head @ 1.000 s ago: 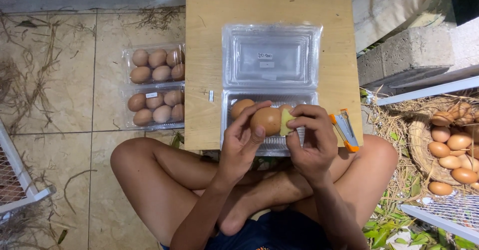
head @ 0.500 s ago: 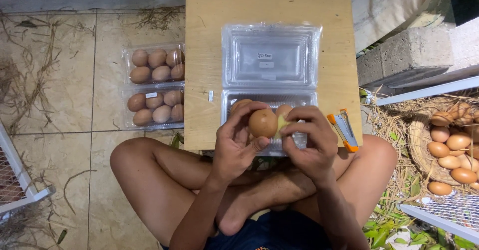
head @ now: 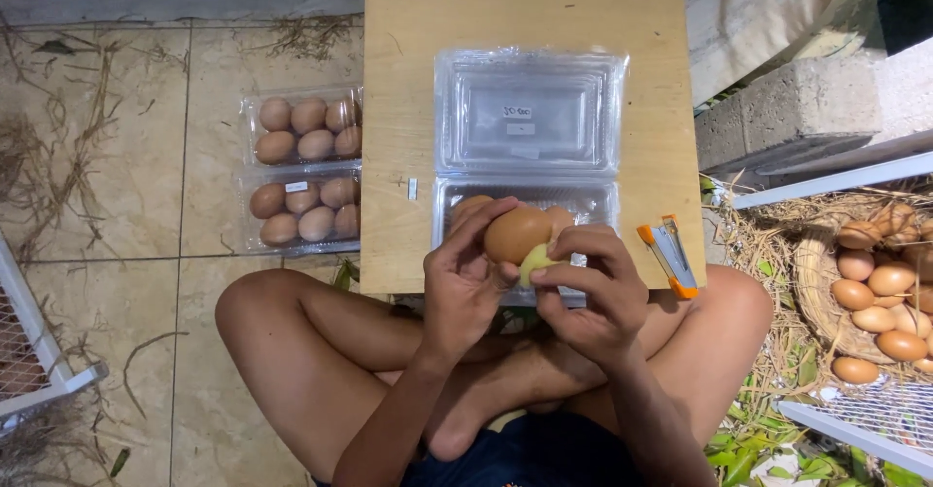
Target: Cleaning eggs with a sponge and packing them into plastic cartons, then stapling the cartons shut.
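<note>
My left hand (head: pixel 465 275) grips a brown egg (head: pixel 516 234) by its fingertips above the near half of an open clear plastic egg box (head: pixel 530 118). My right hand (head: pixel 591 291) presses a small yellow-green pad (head: pixel 533 265) against the underside of that egg. The box lies on a wooden board (head: pixel 408 79) across my crossed legs. A second brown egg (head: pixel 468 202) sits in the box's near tray, mostly hidden by my fingers.
Two closed clear packs of brown eggs (head: pixel 303 171) lie on the tiled floor at left. An orange stapler (head: pixel 669 254) rests on the board's right edge. A straw-lined basket of loose eggs (head: pixel 880 288) is at right. Concrete block (head: pixel 792 118) behind; white wire cage (head: pixel 29 351) at left.
The egg has turned in my fingers and risen slightly, and the yellow-green pad has slid from its right side to underneath it. Both hands stay over the box.
</note>
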